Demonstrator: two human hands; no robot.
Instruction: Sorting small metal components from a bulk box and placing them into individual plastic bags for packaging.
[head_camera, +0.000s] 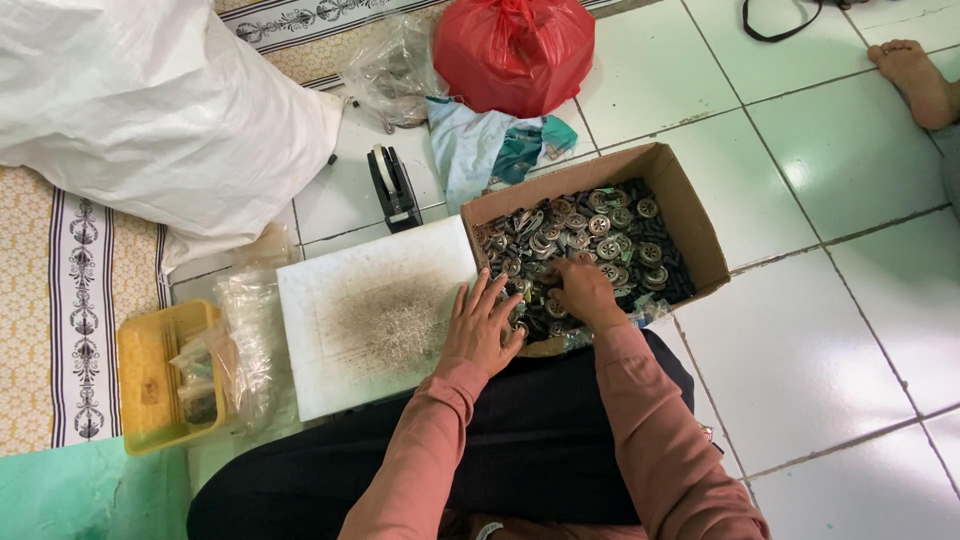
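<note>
A brown cardboard box lies on the tiled floor, full of several small round metal pieces. My right hand reaches into the near side of the box, fingers curled down among the pieces; what it grips is hidden. My left hand rests flat with fingers spread on the right edge of a white board, touching the box's near corner. The board has a dark scuffed patch in its middle. Both arms wear pinkish-brown sleeves over dark trousers.
A black tape dispenser stands behind the board. A red plastic bag, clear bags and a blue cloth lie farther back. A large white sack is at left, a yellow tray beside clear bags. Another person's bare foot is top right.
</note>
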